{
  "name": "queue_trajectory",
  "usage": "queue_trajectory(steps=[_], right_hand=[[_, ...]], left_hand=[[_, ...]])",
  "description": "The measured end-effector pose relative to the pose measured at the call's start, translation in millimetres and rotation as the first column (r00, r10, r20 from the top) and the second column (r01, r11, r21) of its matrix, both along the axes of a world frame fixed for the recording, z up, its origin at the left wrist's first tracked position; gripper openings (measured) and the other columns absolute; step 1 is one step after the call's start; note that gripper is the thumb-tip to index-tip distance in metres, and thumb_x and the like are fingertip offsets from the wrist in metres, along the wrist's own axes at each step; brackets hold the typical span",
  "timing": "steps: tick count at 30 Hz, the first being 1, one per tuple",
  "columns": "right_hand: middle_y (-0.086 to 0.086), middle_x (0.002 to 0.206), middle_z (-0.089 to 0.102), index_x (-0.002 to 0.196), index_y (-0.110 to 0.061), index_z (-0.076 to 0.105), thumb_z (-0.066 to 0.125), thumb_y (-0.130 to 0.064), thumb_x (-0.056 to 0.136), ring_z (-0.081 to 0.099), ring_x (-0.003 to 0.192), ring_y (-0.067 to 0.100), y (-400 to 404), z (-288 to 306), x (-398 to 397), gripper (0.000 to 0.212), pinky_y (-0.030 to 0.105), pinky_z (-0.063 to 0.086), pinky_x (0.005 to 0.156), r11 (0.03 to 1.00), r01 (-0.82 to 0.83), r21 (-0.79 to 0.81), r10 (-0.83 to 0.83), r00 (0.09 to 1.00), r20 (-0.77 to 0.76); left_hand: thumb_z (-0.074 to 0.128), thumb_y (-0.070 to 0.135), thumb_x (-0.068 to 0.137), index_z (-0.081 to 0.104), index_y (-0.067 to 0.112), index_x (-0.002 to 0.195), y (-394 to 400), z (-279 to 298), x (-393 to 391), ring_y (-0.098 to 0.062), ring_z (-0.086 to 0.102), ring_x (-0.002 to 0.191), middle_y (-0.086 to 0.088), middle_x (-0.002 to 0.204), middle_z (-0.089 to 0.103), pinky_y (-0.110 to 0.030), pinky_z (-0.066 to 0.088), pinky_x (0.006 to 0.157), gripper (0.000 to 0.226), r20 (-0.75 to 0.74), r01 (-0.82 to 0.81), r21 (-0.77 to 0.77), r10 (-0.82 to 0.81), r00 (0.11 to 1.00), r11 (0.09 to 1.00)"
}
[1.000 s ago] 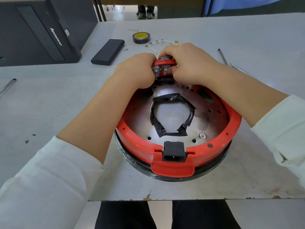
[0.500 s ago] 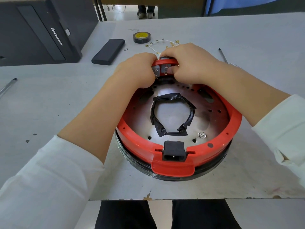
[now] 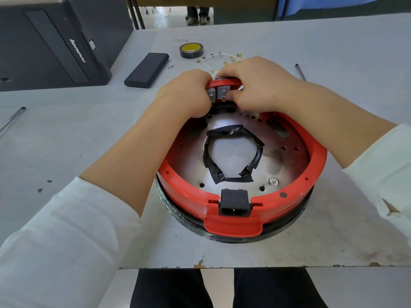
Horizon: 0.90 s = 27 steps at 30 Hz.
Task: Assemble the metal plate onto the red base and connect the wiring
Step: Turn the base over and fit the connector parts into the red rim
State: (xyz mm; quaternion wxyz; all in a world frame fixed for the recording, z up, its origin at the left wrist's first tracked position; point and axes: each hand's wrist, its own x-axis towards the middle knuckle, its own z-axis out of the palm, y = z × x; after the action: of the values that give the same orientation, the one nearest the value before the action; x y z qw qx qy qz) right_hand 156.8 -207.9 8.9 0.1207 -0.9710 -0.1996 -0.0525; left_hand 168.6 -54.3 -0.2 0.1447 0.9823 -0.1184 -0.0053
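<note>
Here my two hands meet at the far rim of the red base [image 3: 233, 210], which sits on the grey bench [image 3: 66, 134] right in front of me. My left hand [image 3: 184, 94] curls its fingers over the rim beside one grey switch block [image 3: 210, 94]; my right hand [image 3: 255, 85] pinches at the terminals of a second grey switch block [image 3: 223, 92]. The metal plate [image 3: 191, 165] lies inside the base, one ring of black tape [image 3: 231, 154] stuck around its middle. One black power socket [image 3: 233, 202] sits in the near rim. Beyond my hands lie one bundle of white wires [image 3: 213, 60] with brass terminals, one tape roll [image 3: 189, 50] and one black case [image 3: 147, 70].
</note>
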Motion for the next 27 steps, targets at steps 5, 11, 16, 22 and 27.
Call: queue_trajectory(steps=[5,11,16,22,27], right_hand=[[0.003,0.118,0.062,0.128,-0.027,0.057,0.060,-0.019,0.088,0.055,0.105,0.024,0.4,1.7,-1.0,0.041,0.033,0.043,0.080,1.000,-0.004,0.000,0.004,1.000,-0.008],[0.002,0.118,0.062,0.127,-0.027,0.057,0.060,-0.018,0.087,0.054,0.104,0.022,-0.2,1.6,-1.3,0.041,0.031,0.041,0.078,1.000,-0.011,0.000,0.011,1.000,-0.001],[0.002,0.119,0.062,0.127,-0.026,0.057,0.060,-0.019,0.087,0.054,0.106,0.023,-0.6,1.8,-1.1,0.041,0.031,0.040,0.079,1.000,-0.014,0.002,0.014,1.000,0.006],[0.001,0.120,0.062,0.127,-0.025,0.057,0.059,-0.017,0.085,0.054,0.107,0.022,-0.9,2.9,-1.7,0.043,0.033,0.043,0.082,1.000,-0.019,0.005,0.019,1.000,-0.006],[0.001,0.116,0.062,0.124,-0.025,0.058,0.060,-0.018,0.082,0.051,0.095,0.016,-1.2,2.4,-2.6,0.043,0.031,0.041,0.076,0.999,-0.027,0.017,0.027,1.000,-0.014]], left_hand=[[0.050,0.003,0.080,0.046,0.027,0.096,-0.3,0.5,-0.2,-0.028,0.049,0.088,-0.003,0.096,0.049,-0.034,0.037,0.072,0.029,-0.009,-0.002,-0.012,0.002,1.000,1.000],[0.050,0.003,0.080,0.046,0.023,0.094,-1.6,1.1,-0.4,-0.028,0.048,0.087,-0.003,0.093,0.047,-0.034,0.037,0.072,0.025,-0.005,-0.007,-0.008,0.007,1.000,1.000],[0.051,0.002,0.081,0.047,0.025,0.095,-2.2,1.6,-0.4,-0.027,0.048,0.086,-0.001,0.090,0.047,-0.034,0.037,0.071,0.027,-0.015,-0.011,-0.023,0.010,1.000,1.000],[0.051,0.002,0.081,0.047,0.028,0.097,-3.1,2.6,-0.2,-0.026,0.049,0.087,-0.002,0.093,0.049,-0.033,0.038,0.072,0.030,-0.027,-0.015,-0.028,0.014,1.000,1.000],[0.051,0.002,0.081,0.050,0.024,0.095,-3.4,2.7,0.2,-0.027,0.049,0.086,0.000,0.080,0.046,-0.032,0.037,0.071,0.026,-0.034,-0.033,-0.027,0.033,0.999,0.999]])
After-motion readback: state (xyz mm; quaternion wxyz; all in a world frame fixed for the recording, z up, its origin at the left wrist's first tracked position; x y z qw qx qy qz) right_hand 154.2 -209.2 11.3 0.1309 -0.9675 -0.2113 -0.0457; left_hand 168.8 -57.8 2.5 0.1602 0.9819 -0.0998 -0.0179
